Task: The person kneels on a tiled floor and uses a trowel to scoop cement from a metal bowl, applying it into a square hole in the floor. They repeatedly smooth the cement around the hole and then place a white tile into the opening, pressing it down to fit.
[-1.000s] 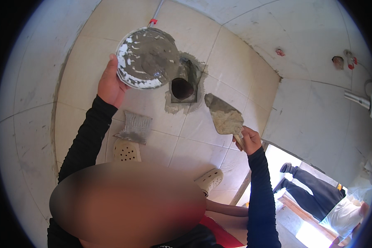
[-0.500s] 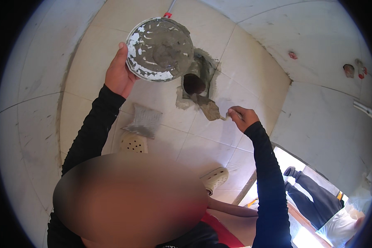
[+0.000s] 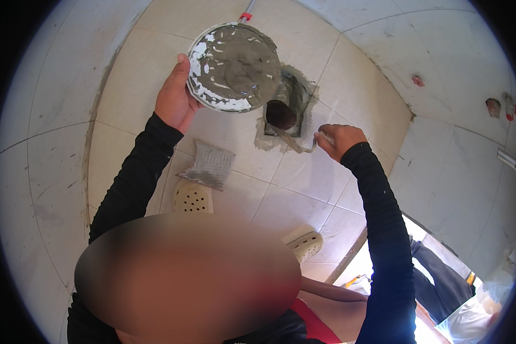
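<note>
My left hand (image 3: 176, 98) grips a round white lid (image 3: 239, 105) by its left edge. Wet grey mortar (image 3: 241, 63) is spread over most of it. In my right hand (image 3: 339, 141) is the handle of a small trowel (image 3: 298, 143), fingers closed round it. The trowel's blade shows nearly edge-on at the near rim of a rough square hole in the floor. Inside that hole sits the dark open end of a pipe (image 3: 281, 114), with grey mortar (image 3: 308, 97) round the edges. The lid hangs above the hole's upper left and covers part of it.
A bent grey patterned piece (image 3: 211, 164) lies on the tiled floor (image 3: 252, 198), beside my cream clog (image 3: 192, 198). A pole with a red band (image 3: 245, 17) is beyond the lid. Pipe openings (image 3: 493, 107) show in the right wall. Another person's dark-trousered legs (image 3: 441, 281) are at lower right.
My right hand has moved farther forward, and the trowel has turned from showing its flat face to nearly edge-on. The lid stays in my left hand. The whole view has shifted slightly.
</note>
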### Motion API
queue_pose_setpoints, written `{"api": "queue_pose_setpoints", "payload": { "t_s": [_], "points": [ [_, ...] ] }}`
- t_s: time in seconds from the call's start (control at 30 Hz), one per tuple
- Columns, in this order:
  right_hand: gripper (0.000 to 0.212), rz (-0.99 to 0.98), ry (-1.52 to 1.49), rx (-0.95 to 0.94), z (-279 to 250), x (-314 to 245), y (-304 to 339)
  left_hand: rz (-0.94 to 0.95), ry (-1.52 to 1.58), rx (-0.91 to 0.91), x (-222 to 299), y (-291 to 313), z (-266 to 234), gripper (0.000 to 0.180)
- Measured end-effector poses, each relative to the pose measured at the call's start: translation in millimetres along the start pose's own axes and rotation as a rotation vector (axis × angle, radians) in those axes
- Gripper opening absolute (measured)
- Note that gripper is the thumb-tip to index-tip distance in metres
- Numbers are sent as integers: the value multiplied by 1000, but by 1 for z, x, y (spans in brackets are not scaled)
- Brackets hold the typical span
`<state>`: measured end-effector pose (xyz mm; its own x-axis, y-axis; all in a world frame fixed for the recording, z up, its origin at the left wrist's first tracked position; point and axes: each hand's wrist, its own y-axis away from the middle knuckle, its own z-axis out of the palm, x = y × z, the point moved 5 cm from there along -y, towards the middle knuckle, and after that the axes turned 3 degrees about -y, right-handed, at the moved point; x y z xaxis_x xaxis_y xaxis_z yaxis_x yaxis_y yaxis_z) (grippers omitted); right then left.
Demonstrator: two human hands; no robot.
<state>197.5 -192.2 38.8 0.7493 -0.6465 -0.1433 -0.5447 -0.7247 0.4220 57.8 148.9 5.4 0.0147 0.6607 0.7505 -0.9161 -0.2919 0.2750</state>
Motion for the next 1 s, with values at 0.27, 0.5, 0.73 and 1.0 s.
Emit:
{"api": "queue_pose_setpoints", "payload": {
  "t_s": [0.27,0.5,0.73,1.0],
  "points": [
    [33,-6,141,64,8,-19,2,-10,15,32,-4,-2,-7,55],
    [28,8,188,209,26,-61,30,-8,4,1,-3,-4,-3,54],
    [38,137,251,259,65,-124,65,5,-47,75,-4,-4,7,55],
    [39,121,238,203,44,-116,80,-11,-49,34,-3,-4,3,58]
  ]
}}
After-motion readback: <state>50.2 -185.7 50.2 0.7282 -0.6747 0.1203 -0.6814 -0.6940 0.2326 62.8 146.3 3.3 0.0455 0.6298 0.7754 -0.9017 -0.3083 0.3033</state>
